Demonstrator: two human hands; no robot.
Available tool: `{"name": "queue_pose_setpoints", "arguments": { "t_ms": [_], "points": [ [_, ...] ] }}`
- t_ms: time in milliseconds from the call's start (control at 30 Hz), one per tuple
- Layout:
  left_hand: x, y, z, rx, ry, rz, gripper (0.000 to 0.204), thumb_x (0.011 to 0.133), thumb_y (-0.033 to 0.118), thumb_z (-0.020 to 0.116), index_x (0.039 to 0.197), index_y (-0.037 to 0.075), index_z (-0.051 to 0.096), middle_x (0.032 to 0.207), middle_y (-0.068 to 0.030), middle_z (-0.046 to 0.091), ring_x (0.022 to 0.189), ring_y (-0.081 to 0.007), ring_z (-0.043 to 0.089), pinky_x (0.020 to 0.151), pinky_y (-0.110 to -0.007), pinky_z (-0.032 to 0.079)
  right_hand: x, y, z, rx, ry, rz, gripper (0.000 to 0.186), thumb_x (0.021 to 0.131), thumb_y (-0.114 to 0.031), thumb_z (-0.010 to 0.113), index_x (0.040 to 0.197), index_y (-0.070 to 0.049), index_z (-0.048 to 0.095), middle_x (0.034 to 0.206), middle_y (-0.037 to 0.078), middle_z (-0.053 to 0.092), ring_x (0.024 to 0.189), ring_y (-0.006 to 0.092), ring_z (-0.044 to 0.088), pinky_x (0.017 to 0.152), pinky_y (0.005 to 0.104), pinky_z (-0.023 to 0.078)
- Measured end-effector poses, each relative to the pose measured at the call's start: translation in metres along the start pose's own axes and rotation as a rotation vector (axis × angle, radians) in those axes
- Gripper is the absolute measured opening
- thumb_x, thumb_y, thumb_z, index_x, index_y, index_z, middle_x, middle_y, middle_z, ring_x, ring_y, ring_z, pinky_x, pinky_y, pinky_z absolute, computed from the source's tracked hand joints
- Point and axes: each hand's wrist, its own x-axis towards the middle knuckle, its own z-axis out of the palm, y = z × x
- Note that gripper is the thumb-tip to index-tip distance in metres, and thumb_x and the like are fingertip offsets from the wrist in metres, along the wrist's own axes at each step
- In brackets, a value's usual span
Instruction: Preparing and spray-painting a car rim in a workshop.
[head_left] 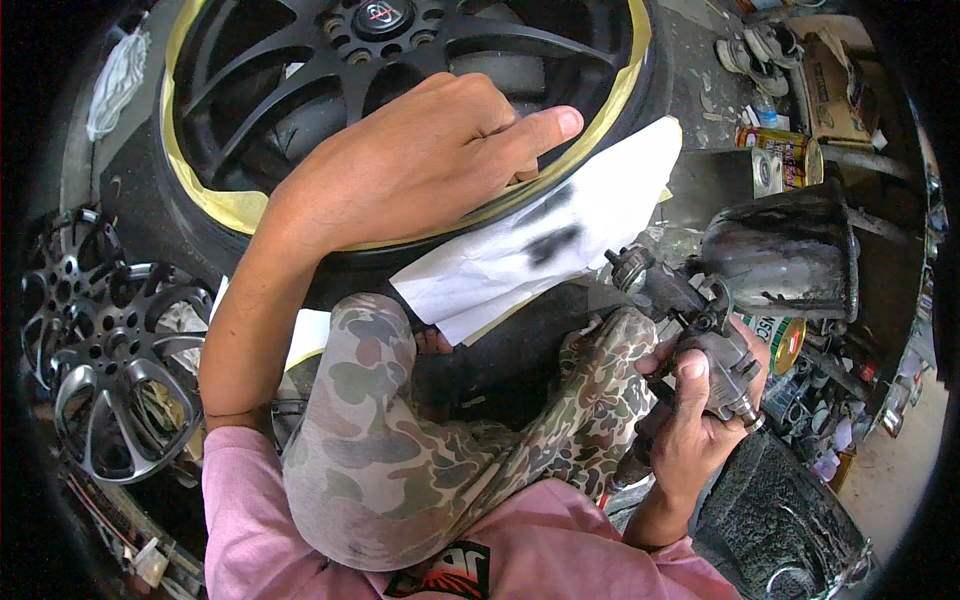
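In front of me lies a black multi-spoke wheel [390,60] in a tyre, with yellow masking tape [212,205] round its rim. My left hand [440,150] is over the near edge of the rim, fingers curled and thumb stretched to the right; what they hold, if anything, is hidden. A white paper sheet [575,235] with black paint smudges leans against the tyre, below and right of that hand. On my right, my right hand [695,400] is wrapped round a dark metal spray gun [715,345]. Its nozzle end tilts up and left, apart from the paper.
Unmounted grey wheels [120,350] stand at the left. To the right are a paint-stained black bucket [785,250], paint cans [790,155] and a cardboard box [835,85]. A pair of shoes [765,50] sits at the far right. A black-crusted container [785,520] is near my right elbow.
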Motion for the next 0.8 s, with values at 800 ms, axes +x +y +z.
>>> {"name": "queue_pose_setpoints", "arguments": {
  "t_ms": [800],
  "points": [
    [-0.177,0.017,0.015,-0.480,0.315,-0.513,0.058,0.108,0.041,0.042,0.099,-0.008,0.072,0.092,-0.0137,0.074,0.086,-0.0192,0.070,0.082,-0.033,0.056,-0.022,0.112,-0.128,-0.156,0.218,0.021,0.038,0.095,-0.008,0.068,0.129,0.005,0.059,0.106,0.016,0.071,0.090,0.0154,0.067,0.082,0.0292,0.055]
  ]
}}
